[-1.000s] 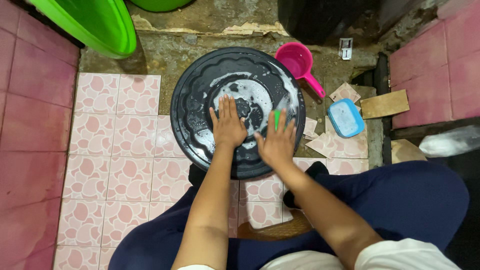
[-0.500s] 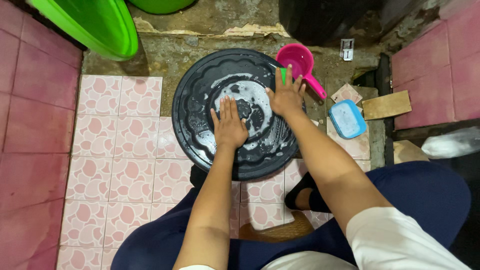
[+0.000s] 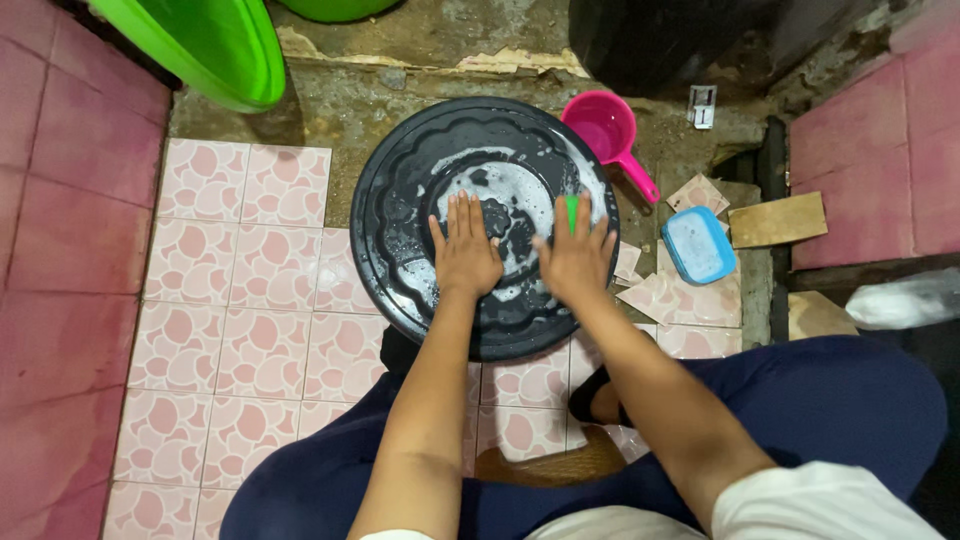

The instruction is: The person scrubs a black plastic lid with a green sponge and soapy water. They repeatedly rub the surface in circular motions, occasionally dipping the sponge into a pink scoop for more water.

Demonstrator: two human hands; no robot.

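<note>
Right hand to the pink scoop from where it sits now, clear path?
Probably yes. The right hand lies on the soapy black tray holding a green scrubber; the pink scoop stands just beyond the tray's rim, with nothing between them. The hand is occupied, though.

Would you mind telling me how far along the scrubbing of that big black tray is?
Done: foam covers the middle of the black tray. In hand: the left hand lies flat on the tray, steadying it, while the right hand presses a green scrubber on the soapy part. Left: the outer rim shows only scattered suds, and nothing is rinsed; the pink scoop stands beside the tray.
</note>
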